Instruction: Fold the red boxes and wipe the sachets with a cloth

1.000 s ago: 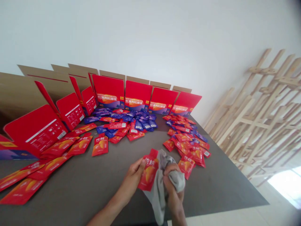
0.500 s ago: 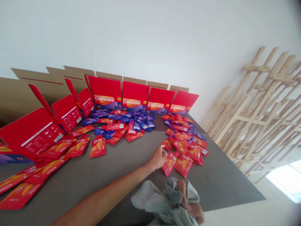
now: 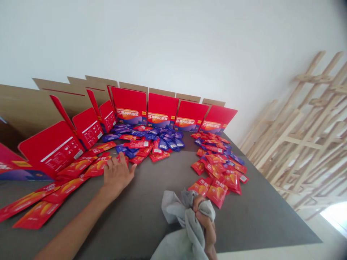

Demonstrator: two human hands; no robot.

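Reaching low over the dark grey counter [image 3: 252,220], the left hand [image 3: 118,176] is open wide and empty, its fingertips at the edge of a loose group of red sachets [image 3: 96,169] printed with orange fruit. Whether it presses on them is hard to tell from this head view. The right hand [image 3: 206,225] is closed tight around a crumpled grey cloth [image 3: 187,224], whose folds hang toward the bottom of the frame. Just beyond the cloth lies a heap of red sachets mixed with a few blue ones [image 3: 219,168]. Straight ahead of the left hand, blue sachets [image 3: 162,142] are piled with some red ones among them. More long red sachets [image 3: 35,207] lie flat along the counter's left side. Behind everything, red carton panels [image 3: 162,110] with Chinese lettering stand upright in a row, with tan cardboard flaps [image 3: 65,97] rising at their backs. Off to the right, a pale wooden lattice [image 3: 298,126] stands beside the white wall [image 3: 162,43].
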